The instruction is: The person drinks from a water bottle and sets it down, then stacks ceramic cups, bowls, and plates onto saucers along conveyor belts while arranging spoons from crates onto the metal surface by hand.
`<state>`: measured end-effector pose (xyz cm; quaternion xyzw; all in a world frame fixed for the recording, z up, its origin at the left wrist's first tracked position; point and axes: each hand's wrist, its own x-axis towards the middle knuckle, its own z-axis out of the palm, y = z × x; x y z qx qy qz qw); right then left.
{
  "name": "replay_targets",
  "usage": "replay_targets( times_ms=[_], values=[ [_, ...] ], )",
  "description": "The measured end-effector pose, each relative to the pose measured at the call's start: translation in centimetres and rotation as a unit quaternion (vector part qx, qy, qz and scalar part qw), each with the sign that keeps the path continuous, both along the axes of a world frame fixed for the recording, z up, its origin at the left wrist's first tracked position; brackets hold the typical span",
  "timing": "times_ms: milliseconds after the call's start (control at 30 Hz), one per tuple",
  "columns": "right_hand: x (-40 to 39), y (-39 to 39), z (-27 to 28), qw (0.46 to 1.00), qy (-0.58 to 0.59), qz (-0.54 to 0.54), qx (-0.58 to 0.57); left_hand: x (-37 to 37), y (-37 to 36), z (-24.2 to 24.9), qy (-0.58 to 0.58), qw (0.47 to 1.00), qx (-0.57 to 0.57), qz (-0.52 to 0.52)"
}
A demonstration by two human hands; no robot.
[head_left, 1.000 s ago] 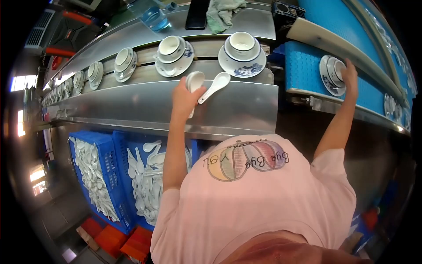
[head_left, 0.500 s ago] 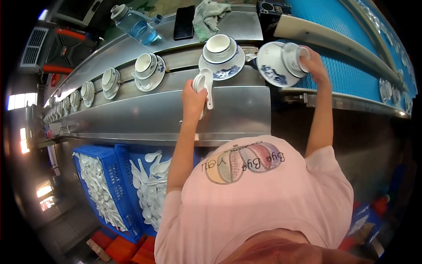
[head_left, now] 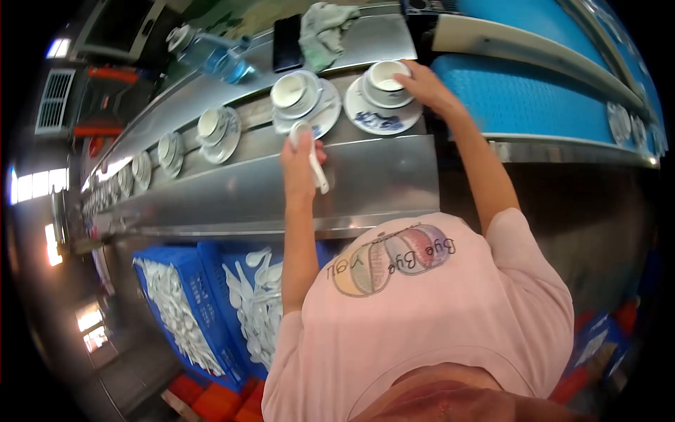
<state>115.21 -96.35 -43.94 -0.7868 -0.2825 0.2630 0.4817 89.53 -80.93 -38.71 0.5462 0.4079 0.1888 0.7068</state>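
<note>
My left hand is closed on white soup spoons, one handle pointing down past the fingers; how many it holds is hidden. It is just in front of a stacked set with a white cup on a blue-patterned plate. My right hand grips the rim of another white cup, its thumb at the inside edge. That cup sits in a bowl on a blue-patterned plate, upright at the right end of the steel line.
More stacked sets run leftward along the steel counter. A water bottle, black phone and cloth lie behind. A blue conveyor is at right. Blue crates of spoons stand below.
My right hand has brought the tilted stack leftward from beside the blue conveyor, and it now sits upright on the line. The other sets have shifted left, as has my left hand with the spoons.
</note>
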Motion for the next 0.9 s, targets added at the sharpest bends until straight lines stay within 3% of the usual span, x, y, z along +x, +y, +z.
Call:
replay_targets(
  times_ms=[67,133,167,233,300,367,433,467,500,533,567,633,700,733,800,833,900],
  values=[
    [0.3,1.4,-3.6,0.998,-0.045,-0.045,-0.014,0.7,-0.9,0.0,0.015,1.0,-0.012,0.023],
    [-0.4,0.7,-0.8,0.996,0.081,-0.024,0.019,1.2,-2.3,0.2,0.042,0.999,0.011,0.031],
    [0.3,0.0,-1.8,0.997,0.029,0.014,0.074,1.0,-2.7,0.1,0.059,0.998,0.027,0.022],
    [1.1,-2.9,2.2,0.994,0.079,-0.019,0.077,0.1,-3.3,-0.2,0.104,0.989,0.1,0.015],
    [4.5,-6.7,2.8,0.991,-0.03,-0.094,0.093,-0.8,-3.7,0.3,0.145,0.979,0.146,0.009],
    [7.7,-12.1,1.7,0.956,-0.137,-0.232,0.12,-2.3,-3.6,-0.3,0.157,0.963,0.218,0.015],
    [9.4,-19.0,3.7,0.921,-0.221,-0.308,-0.088,-2.7,-3.8,-0.6,0.154,0.959,0.235,0.035],
    [10.8,-22.9,1.5,0.875,-0.322,-0.345,-0.109,-2.9,-3.9,-0.7,0.145,0.964,0.217,0.051],
    [13.2,-28.0,-1.1,0.869,-0.341,-0.326,-0.147,-3.2,-4.0,-0.6,0.139,0.967,0.198,0.073],
    [12.9,-30.8,0.3,0.845,-0.324,-0.332,-0.263,-3.1,-3.9,-0.4,0.144,0.97,0.185,0.065],
    [14.9,-34.7,-0.7,0.822,-0.277,-0.39,-0.308,-2.7,-4.2,0.3,0.164,0.973,0.149,0.065],
    [22.3,-45.8,-5.7,0.788,-0.375,-0.346,-0.345,-1.3,-4.9,1.0,0.129,0.984,0.089,0.08],
    [25.9,-51.2,-3.9,0.761,-0.309,-0.324,-0.47,-0.3,-4.6,0.2,0.082,0.996,0.01,0.035],
    [27.4,-54.6,-6.1,0.717,-0.4,-0.355,-0.447,0.7,-4.9,-0.2,0.056,0.997,-0.019,0.04],
    [27.8,-55.4,-5.0,0.693,-0.285,-0.35,-0.562,3.2,-5.8,0.0,-0.007,0.996,-0.089,0.02],
    [28.1,-56.1,-6.1,0.683,-0.309,-0.349,-0.562,4.3,-6.0,0.2,0.002,0.995,-0.1,0.005],
    [24.7,-50.0,-1.3,0.705,-0.212,-0.325,-0.594,6.2,-6.2,-0.2,0.004,0.993,-0.115,-0.006]
  ],
)
